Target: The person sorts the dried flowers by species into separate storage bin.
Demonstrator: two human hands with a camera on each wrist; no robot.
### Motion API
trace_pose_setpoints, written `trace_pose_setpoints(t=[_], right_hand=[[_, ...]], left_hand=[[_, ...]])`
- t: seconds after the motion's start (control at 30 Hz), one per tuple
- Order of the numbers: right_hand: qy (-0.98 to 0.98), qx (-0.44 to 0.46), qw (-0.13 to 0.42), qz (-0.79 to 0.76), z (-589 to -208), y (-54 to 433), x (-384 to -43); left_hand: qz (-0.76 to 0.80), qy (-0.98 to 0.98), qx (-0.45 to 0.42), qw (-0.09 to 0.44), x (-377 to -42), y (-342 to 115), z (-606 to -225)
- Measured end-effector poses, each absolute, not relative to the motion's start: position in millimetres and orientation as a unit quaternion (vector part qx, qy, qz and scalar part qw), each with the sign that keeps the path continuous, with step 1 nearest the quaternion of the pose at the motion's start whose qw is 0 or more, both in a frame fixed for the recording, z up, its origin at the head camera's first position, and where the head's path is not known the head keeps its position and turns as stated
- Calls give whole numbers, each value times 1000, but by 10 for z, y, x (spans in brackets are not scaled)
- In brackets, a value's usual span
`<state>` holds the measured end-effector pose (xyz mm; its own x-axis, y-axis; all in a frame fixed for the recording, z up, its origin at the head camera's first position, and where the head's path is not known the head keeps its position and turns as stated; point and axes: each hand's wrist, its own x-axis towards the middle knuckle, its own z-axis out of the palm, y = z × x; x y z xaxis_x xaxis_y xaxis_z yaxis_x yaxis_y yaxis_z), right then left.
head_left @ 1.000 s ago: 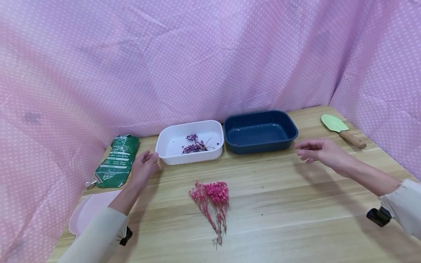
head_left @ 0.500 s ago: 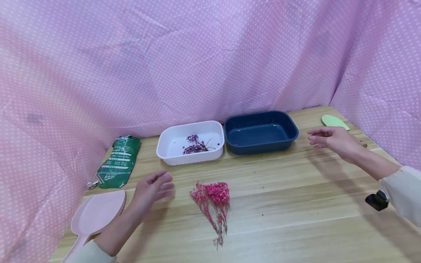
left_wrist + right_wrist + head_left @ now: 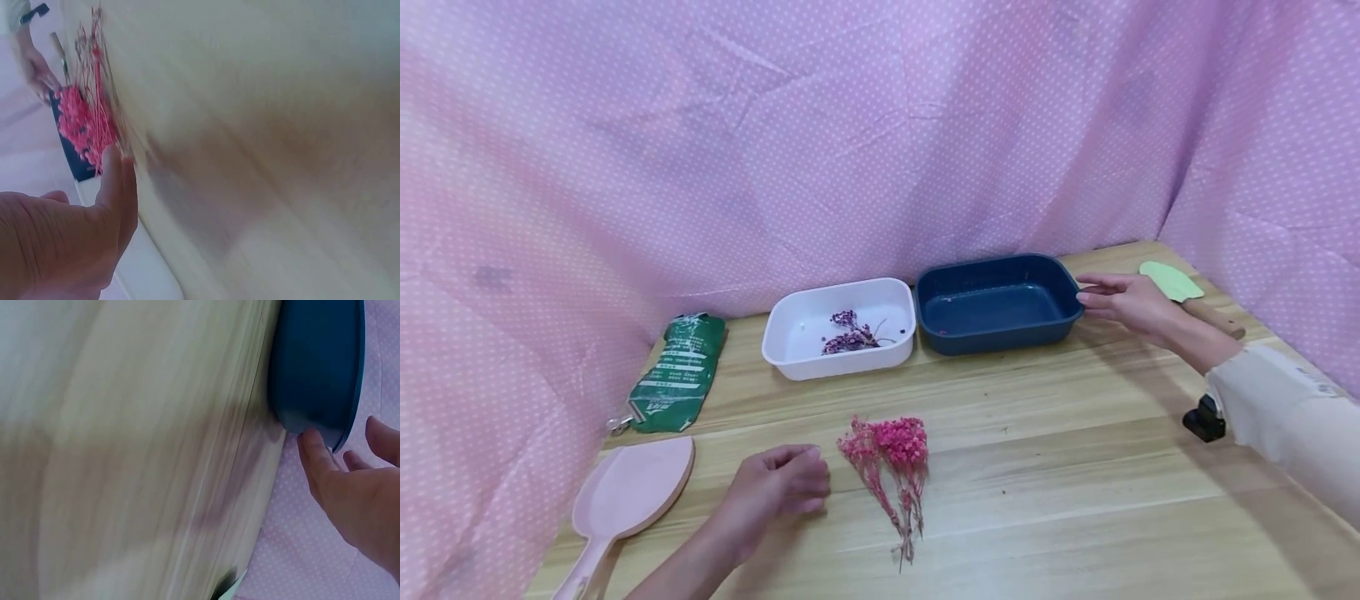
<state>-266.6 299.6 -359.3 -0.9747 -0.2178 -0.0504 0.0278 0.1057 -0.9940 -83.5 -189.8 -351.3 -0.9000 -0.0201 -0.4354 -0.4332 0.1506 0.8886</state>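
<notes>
Where the blue tub (image 3: 1000,340) ends, on the side away from the white tub (image 3: 850,364), I see the right hand (image 3: 1123,302) with fingers fairly straight and thumb apart, its fingertips touching the wall but gripping nothing. In front of the white tub and a little left I have the left hand (image 3: 767,496), fingers loosely bent, holding nothing, just beside the pink flowers (image 3: 902,446), which lie on the table (image 3: 1037,525) with stems pointing away from that tub. Inside the white tub I can make out purple flowers (image 3: 852,338). Left of it lies a green packet (image 3: 673,379) bearing pale lines of print, too small for me to read over my feed. In front and further left is a pink paddle (image 3: 636,487); well right of the white tub, a trowel (image 3: 1171,282) with a green blade.
</notes>
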Motion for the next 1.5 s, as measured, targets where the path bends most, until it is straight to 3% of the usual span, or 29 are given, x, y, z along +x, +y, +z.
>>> trace_pose_setpoints(t=[0.27, 0.47, 0.73, 1.0, 1.3, 1.5], right_hand=[[767, -37, 98, -633, -3596, 2899, -2683], [746, -25, 102, -658, -3592, 2917, -2664], [730, -34, 100, -675, -3583, 2955, -2675], [730, -33, 113, -673, -3607, 2975, -2682], [758, -37, 115, -642, -3591, 2965, -2690], [749, -31, 123, -650, -3576, 2953, -2706]], left_hand=[[653, 710, -108, 241, -716, -1833, -3561], [653, 707, -100, 253, -725, -1695, -3617], [542, 813, -74, 200, -852, -1435, -3771], [283, 955, 52, 72, -893, -1440, -3777], [467, 879, 21, 89, -946, -1557, -3491], [589, 794, -7, 154, -932, -1530, -3425]])
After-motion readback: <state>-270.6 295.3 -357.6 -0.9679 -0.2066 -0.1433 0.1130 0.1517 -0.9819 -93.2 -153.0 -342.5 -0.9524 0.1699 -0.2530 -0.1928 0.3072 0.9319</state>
